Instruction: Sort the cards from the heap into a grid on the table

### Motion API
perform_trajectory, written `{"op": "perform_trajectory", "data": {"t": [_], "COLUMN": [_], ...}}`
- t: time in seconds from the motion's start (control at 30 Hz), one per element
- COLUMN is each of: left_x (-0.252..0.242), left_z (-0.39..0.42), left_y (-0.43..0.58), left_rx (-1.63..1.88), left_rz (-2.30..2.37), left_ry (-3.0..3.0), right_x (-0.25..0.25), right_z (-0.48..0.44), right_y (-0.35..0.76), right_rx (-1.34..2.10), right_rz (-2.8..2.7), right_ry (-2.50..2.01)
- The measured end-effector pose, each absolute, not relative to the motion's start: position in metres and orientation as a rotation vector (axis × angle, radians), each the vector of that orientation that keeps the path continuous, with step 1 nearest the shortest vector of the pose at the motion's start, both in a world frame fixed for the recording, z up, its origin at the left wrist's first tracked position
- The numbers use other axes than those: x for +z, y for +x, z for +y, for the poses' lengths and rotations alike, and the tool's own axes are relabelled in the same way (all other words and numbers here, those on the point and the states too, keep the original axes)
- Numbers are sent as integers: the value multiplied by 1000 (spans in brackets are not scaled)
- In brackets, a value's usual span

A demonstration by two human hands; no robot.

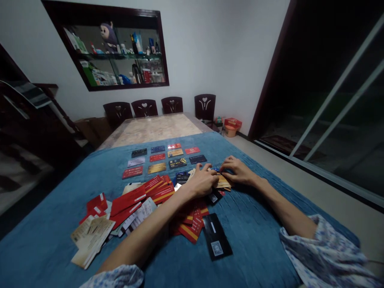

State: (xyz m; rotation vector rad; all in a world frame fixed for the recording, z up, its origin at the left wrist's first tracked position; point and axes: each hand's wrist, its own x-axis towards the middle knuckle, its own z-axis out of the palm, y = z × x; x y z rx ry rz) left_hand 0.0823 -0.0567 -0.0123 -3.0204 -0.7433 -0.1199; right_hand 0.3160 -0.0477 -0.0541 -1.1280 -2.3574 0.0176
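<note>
Both of my hands meet over the right end of a loose heap of cards on a blue cloth (252,224). My left hand (202,181) reaches across the heap, its bent fingertips at the left edge of a gold card (222,182). From the other side, my right hand (237,170) has thumb and fingers curled on the same card. A bit of a blue card shows behind it, and the fingers partly hide both. Below my left hand lie a small black card (214,197) and several red cards (192,228). Nearer to me is a black card with a square code (216,236).
Beyond the heap, several cards lie apart in rough rows, among them a black VIP card (177,163) and a gold card (157,168). Cream cards (94,238) spread at the left. Dark chairs (205,107) stand behind the marble-like tabletop (156,129).
</note>
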Motion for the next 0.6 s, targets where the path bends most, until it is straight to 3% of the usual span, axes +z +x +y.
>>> {"op": "perform_trajectory", "data": {"t": [0.6], "left_x": [-2], "left_z": [-50], "left_y": [69], "left_rx": [-110], "left_rz": [-922], "left_ry": [-3027], "right_x": [-39], "right_z": [-62], "right_y": [307], "right_rx": [216], "right_rz": [-2461], "right_ry": [-1163]}}
